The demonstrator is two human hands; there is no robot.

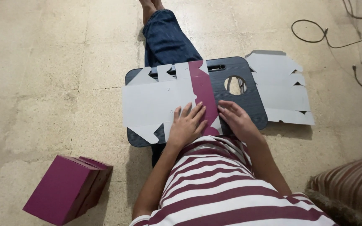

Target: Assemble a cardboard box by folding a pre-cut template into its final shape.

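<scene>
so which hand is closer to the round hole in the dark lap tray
Right. The right hand lies flat on the tray just below the round hole; the left hand presses the flat cardboard sheet further left, past the magenta flap.

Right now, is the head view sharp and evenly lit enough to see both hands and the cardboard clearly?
Head view: sharp, soft even light, no glare. The left hand and right hand are crisp on the flat grey cardboard box blank with its magenta folded strip. Short soft shadows lie beside the folded magenta box. Wide-angle lens bends the frame edges.
</scene>
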